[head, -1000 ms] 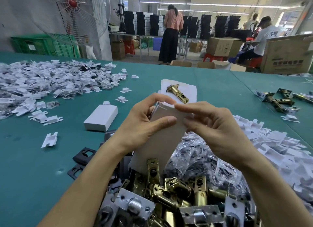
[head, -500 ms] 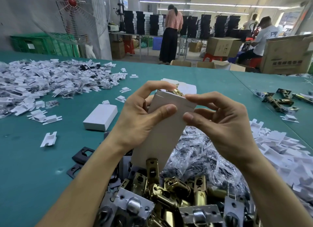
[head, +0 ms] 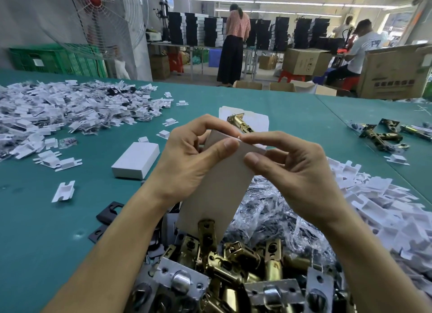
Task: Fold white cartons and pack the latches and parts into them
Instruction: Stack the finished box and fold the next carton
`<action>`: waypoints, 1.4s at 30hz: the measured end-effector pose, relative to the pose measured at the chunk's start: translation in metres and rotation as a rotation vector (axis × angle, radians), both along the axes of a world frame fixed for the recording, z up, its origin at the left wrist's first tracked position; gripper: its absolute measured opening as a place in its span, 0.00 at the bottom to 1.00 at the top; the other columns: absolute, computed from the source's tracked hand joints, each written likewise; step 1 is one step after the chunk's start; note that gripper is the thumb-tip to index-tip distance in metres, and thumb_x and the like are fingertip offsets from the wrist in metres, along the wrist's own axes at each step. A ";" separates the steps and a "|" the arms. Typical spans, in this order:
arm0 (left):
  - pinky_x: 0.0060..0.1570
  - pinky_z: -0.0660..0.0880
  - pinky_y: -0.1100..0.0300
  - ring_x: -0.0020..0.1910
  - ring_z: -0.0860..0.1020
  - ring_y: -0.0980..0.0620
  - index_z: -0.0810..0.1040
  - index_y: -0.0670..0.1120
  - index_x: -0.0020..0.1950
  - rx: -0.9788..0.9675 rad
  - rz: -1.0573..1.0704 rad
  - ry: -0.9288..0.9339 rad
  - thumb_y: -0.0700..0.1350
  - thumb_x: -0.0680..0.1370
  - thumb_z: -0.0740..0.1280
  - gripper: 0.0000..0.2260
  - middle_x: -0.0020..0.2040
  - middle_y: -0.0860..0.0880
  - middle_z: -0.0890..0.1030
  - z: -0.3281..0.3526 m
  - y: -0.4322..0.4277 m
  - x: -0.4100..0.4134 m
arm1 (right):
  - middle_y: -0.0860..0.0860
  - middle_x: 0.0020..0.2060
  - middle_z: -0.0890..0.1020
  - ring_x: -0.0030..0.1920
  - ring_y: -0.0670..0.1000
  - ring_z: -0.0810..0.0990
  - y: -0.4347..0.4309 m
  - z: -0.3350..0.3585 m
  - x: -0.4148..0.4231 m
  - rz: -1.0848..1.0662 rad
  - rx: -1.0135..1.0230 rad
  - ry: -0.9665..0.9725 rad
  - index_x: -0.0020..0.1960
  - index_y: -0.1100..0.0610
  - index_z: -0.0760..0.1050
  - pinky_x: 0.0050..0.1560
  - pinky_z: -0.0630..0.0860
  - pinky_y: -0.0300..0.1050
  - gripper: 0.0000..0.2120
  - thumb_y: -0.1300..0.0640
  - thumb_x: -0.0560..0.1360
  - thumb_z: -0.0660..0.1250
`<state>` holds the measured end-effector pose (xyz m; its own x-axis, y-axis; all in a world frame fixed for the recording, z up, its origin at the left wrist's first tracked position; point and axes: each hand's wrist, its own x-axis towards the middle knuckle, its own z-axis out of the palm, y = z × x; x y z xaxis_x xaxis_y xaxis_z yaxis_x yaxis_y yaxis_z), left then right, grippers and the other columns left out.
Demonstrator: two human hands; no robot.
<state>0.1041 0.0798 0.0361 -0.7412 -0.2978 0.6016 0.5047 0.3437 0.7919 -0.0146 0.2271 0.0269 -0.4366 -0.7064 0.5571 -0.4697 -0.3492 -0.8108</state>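
Held carton (head: 219,179) is above the latch pile (head: 233,261), contents hidden. Long axis near upright, top end leaning away and rightward. Left hand (head: 187,158) grips its upper left edge, thumb pressed on near face. Right hand (head: 297,172) pinches the top flap between forefinger and thumb. Closed box (head: 135,160) lies on table (head: 46,219), left.

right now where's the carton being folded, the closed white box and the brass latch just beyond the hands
carton (head: 217,179): head view, middle of its broad grey face.
closed white box (head: 136,159): head view, middle of its top.
brass latch (head: 242,124): head view, middle of its barrel.
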 end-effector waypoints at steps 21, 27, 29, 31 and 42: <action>0.39 0.76 0.62 0.41 0.79 0.56 0.76 0.52 0.58 -0.213 0.083 -0.002 0.40 0.77 0.71 0.13 0.47 0.58 0.80 0.000 0.002 0.002 | 0.46 0.47 0.86 0.54 0.46 0.84 -0.001 0.006 -0.001 0.005 -0.142 -0.063 0.48 0.58 0.84 0.55 0.79 0.40 0.09 0.65 0.69 0.70; 0.50 0.74 0.69 0.52 0.78 0.62 0.75 0.53 0.61 -0.306 0.201 -0.017 0.39 0.78 0.70 0.15 0.54 0.59 0.79 0.000 0.006 -0.002 | 0.43 0.45 0.87 0.49 0.46 0.85 -0.001 0.007 0.002 -0.036 -0.142 -0.060 0.46 0.56 0.82 0.53 0.81 0.40 0.09 0.67 0.70 0.70; 0.59 0.73 0.67 0.62 0.74 0.62 0.70 0.58 0.69 -0.345 0.345 -0.060 0.41 0.79 0.70 0.22 0.64 0.59 0.75 0.001 0.003 -0.003 | 0.45 0.46 0.86 0.46 0.50 0.86 0.000 0.007 0.002 -0.159 -0.143 -0.052 0.49 0.53 0.81 0.49 0.83 0.48 0.12 0.68 0.72 0.71; 0.60 0.73 0.64 0.63 0.73 0.59 0.68 0.59 0.70 -0.312 0.553 -0.063 0.44 0.77 0.72 0.25 0.64 0.56 0.73 0.000 0.001 -0.003 | 0.47 0.50 0.84 0.49 0.52 0.85 0.003 0.009 0.000 -0.287 -0.160 -0.043 0.54 0.50 0.78 0.48 0.84 0.50 0.15 0.68 0.74 0.71; 0.53 0.80 0.39 0.55 0.83 0.40 0.79 0.46 0.65 0.704 -0.344 -0.511 0.70 0.68 0.68 0.35 0.59 0.39 0.82 0.012 -0.005 0.008 | 0.52 0.51 0.77 0.55 0.51 0.79 -0.002 0.006 0.019 -0.340 -0.048 0.436 0.61 0.52 0.79 0.50 0.82 0.47 0.23 0.64 0.68 0.79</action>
